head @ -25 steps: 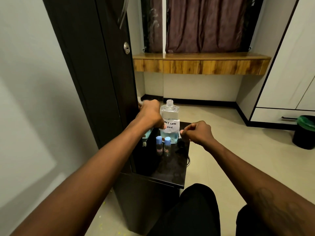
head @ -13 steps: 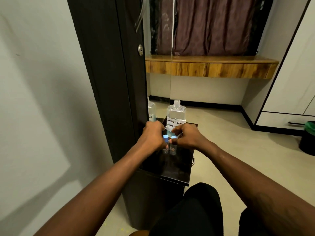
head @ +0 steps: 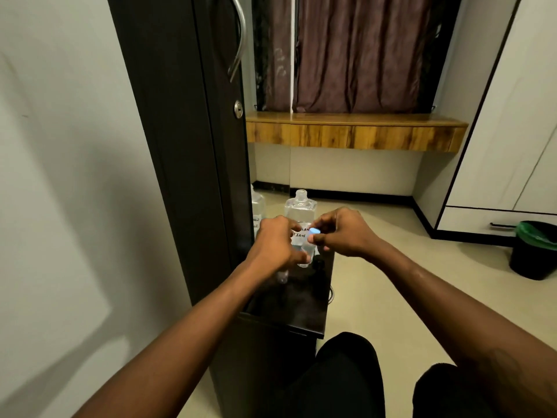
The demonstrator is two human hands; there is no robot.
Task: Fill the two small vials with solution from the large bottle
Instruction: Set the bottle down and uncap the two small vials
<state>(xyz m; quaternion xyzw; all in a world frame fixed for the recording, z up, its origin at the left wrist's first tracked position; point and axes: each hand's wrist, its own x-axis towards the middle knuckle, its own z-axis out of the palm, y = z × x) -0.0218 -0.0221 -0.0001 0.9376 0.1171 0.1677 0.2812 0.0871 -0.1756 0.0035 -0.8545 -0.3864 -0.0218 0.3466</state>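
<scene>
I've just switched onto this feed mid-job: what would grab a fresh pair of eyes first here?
The two hands, left hand and right hand, meet at the centre over the small dark table, with a bright blue cap pinched in the right fingertips. Just behind them stands the large bottle, uncapped, with a handwritten label. Further off, dark curtains hang above a wooden shelf.

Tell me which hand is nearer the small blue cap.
Right. The right hand pinches the small blue cap at its fingertips; the left hand sits just left, lower.
</scene>
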